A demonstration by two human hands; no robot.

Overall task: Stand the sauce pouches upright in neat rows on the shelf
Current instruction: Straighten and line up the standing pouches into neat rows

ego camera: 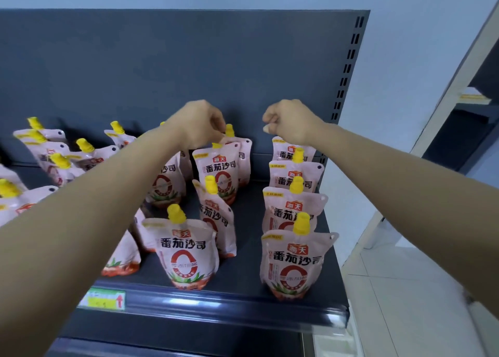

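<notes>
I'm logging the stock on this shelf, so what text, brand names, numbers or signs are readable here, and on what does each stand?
"海天": red brand badge on the front right pouch, repeated on the other pouches facing the camera.
"番茄沙司": large black characters under that badge, also on the front middle pouch.
Big red ring on the pouch fronts: a graphic; the small print inside it is blurred.
Yellow strip at each pouch's top left: too small to read.
Shelf-edge tag: a red upward arrow shows; its print is blurred.

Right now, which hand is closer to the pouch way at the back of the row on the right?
The right hand. It hangs just above the back pouch of the right row. The left hand is off to its left, at the yellow cap of the middle row's back pouch.
</notes>
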